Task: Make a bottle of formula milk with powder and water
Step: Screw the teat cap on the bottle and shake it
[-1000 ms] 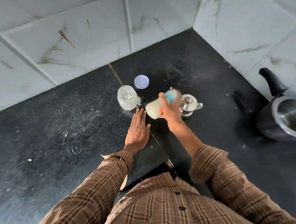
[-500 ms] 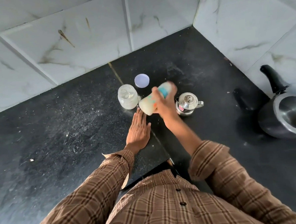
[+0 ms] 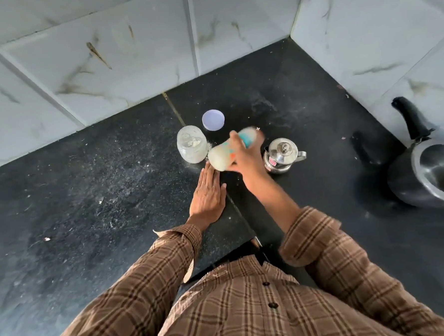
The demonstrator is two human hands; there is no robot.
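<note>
A dark counter [image 3: 92,191] carries a pot [image 3: 431,173] far right of the fingers. The left hand [image 3: 208,197] lies flat, fingers together. The right hand [image 3: 246,157] grips a tilted, blurred bottle [image 3: 223,157], between jar [image 3: 191,147] and kettle [image 3: 280,155]; a lid [image 3: 213,119] lies beyond.

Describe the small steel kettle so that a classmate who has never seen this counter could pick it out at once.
Start at the corner where the two marble-tiled walls meet above the black counter. Come forward to the right hand gripping the tilted baby bottle; the small steel kettle stands just right of it. It alone is shiny, lidded with a knob, unlike the open powder jar.
</note>
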